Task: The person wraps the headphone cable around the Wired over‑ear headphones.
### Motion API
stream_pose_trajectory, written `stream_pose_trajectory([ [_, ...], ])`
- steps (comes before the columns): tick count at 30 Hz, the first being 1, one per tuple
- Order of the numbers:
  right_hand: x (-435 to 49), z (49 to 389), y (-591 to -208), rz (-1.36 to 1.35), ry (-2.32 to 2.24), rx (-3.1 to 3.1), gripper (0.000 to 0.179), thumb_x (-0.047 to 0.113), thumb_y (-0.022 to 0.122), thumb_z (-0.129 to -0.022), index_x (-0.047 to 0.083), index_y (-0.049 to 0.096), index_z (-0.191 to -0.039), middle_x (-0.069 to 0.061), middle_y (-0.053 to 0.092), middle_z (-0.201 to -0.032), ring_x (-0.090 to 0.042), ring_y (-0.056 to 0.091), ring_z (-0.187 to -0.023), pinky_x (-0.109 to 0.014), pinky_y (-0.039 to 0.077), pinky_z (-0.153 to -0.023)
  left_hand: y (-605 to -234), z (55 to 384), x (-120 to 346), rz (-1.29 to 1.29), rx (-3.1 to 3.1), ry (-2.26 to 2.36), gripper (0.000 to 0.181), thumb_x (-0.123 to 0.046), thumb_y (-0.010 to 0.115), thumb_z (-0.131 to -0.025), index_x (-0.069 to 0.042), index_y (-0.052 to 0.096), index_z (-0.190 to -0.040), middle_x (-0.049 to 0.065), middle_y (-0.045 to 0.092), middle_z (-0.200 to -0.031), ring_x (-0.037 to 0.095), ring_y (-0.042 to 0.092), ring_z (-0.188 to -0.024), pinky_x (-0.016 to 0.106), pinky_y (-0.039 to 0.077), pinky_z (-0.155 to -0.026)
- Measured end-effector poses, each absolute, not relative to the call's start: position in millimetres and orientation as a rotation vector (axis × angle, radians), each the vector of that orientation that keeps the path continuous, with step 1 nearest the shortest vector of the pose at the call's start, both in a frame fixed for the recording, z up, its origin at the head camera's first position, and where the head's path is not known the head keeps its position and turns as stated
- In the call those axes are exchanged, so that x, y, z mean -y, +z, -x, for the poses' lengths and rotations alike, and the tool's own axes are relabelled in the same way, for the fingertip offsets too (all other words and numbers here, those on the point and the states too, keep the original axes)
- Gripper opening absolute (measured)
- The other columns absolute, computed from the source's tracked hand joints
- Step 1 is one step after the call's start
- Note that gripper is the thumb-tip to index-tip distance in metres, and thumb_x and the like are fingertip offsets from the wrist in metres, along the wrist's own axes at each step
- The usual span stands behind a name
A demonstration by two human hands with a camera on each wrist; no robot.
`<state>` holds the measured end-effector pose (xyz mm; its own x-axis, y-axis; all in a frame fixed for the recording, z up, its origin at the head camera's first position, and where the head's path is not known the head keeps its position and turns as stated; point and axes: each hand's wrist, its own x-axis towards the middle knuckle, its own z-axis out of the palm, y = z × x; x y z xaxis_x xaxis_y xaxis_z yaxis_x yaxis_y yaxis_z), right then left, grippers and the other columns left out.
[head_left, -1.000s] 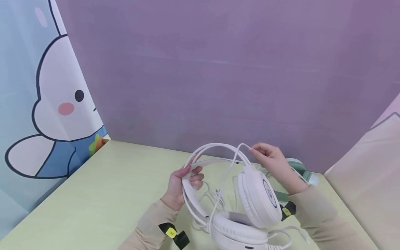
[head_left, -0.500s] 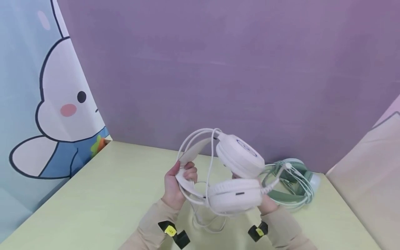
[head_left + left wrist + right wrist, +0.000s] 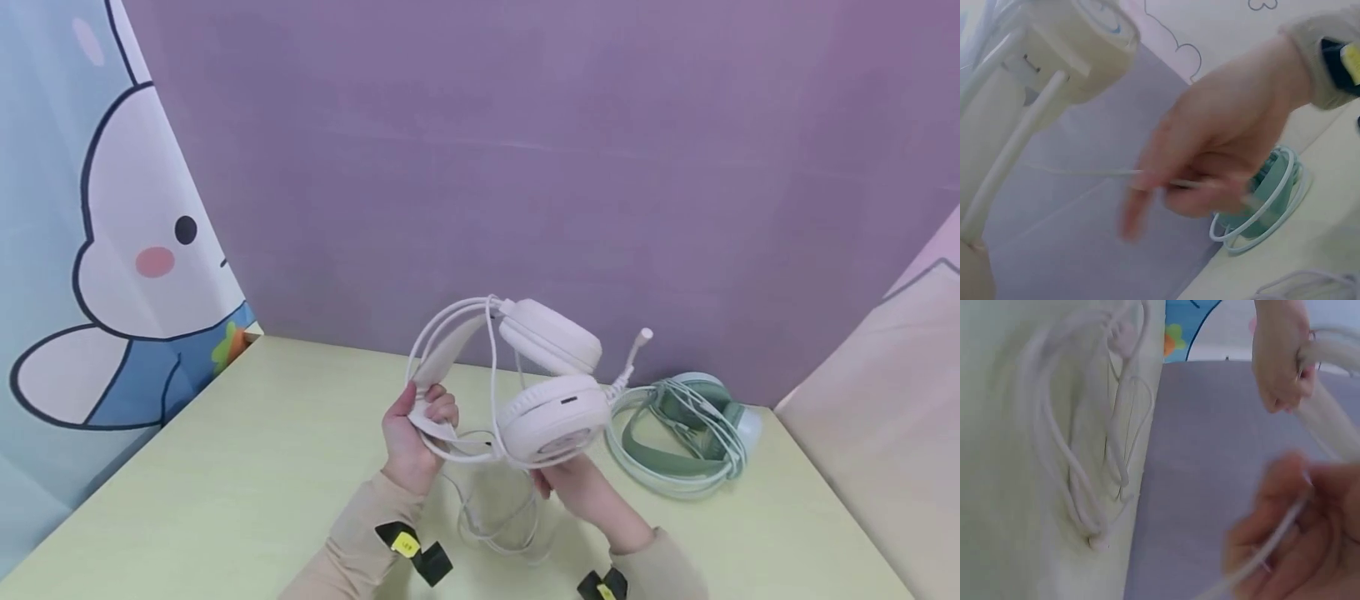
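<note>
A white headset (image 3: 553, 335) with a boom microphone (image 3: 636, 354) hangs tilted above the table in the head view. My left hand (image 3: 414, 432) grips its headband, thumb on one side and fingers on the other. Below the ear cups is my right hand (image 3: 583, 493), partly hidden by them. In the left wrist view, the right hand (image 3: 1216, 140) is blurred, with the thin white cable (image 3: 1094, 173) running through its curled fingers. The right wrist view also has this cable (image 3: 1275, 537) crossing the fingers. One loop of cable (image 3: 492, 358) wraps over the headband ends.
Loose coils of the white cable (image 3: 498, 547) lie on the pale yellow-green table (image 3: 247, 483) beneath the headset. A green headset (image 3: 675, 468) with its cord wound around it rests at the back right. A purple panel (image 3: 525, 167) stands behind.
My right hand has come down from the upper right to below the ear cups, with the cable. The headset has lifted and turned, its ear cups swinging upward; the left hand has kept its hold.
</note>
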<state>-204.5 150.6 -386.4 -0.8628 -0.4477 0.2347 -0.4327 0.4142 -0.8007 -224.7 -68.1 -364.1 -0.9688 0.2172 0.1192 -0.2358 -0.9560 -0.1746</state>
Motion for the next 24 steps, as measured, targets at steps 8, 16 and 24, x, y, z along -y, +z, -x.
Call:
stream_pose_trajectory([
  [8,-149.8,185.0,-394.7,0.814,-1.305,-2.557,0.030,0.015,0.043,-0.100,-0.005,0.058,-0.115,0.008,0.043,-0.058,0.003,0.036,-0.048,-0.018,0.034,-0.042,-361.3,230.9,74.7,0.029,0.321,3.001,0.024,0.002,0.049,-0.077,-0.007,0.035,-0.095,0.006,0.037,-0.068,0.011,0.030,-0.049,0.019,0.031,-0.042],
  [16,-161.5,185.7,-395.6,0.746,-1.295,-2.599,0.027,0.013,0.046,-0.099,-0.005,0.062,-0.111,0.007,0.043,-0.059,0.002,0.037,-0.049,-0.019,0.036,-0.044,-359.3,236.7,73.4,0.091,0.049,3.090,0.033,0.013,0.030,-0.066,-0.008,0.031,-0.092,0.003,0.036,-0.063,0.010,0.031,-0.047,0.018,0.032,-0.040],
  [24,-166.9,180.6,-388.5,0.759,-1.076,-2.765,0.020,0.012,0.050,-0.096,0.001,0.063,-0.106,0.010,0.042,-0.059,0.002,0.037,-0.050,-0.020,0.036,-0.046,-361.3,239.1,72.4,0.078,-0.103,3.129,0.038,0.015,0.025,-0.069,-0.009,0.032,-0.099,0.002,0.035,-0.066,0.009,0.032,-0.048,0.017,0.032,-0.043],
])
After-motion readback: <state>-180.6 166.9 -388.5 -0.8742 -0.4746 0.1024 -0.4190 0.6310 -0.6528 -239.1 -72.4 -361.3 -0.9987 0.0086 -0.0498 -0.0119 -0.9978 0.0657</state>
